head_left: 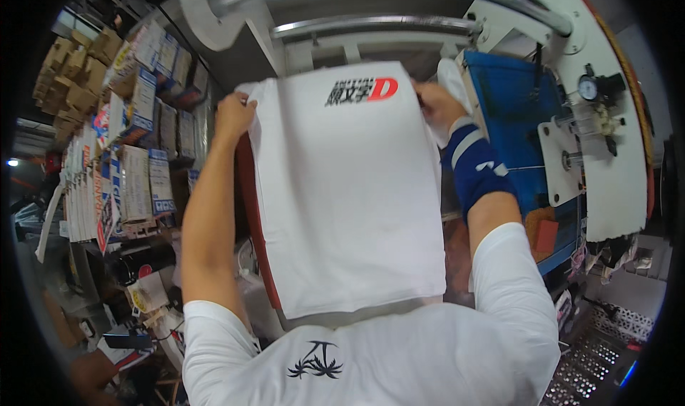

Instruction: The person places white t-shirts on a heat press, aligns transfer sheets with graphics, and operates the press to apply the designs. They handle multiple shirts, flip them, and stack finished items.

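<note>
A white T-shirt (pixel 349 199) lies stretched over a flat board, with a black and red print (pixel 360 90) near its far end. The board's reddish edge (pixel 255 227) shows along the left side. My left hand (pixel 235 117) is closed on the cloth at the far left edge. At the far right edge my right hand (pixel 439 105) grips the fabric, its fingertips partly hidden by the cloth. A dark blue wristband (pixel 477 160) with pale markings wraps my right wrist. Soft creases run down the shirt's left half.
Two metal bars (pixel 378 26) cross beyond the board. On the right stand a blue panel (pixel 510 120), a white machine plate (pixel 610 178) and a round gauge (pixel 588 88). Stacked cardboard boxes (pixel 143 106) fill the left side. A perforated metal surface (pixel 596 349) lies at lower right.
</note>
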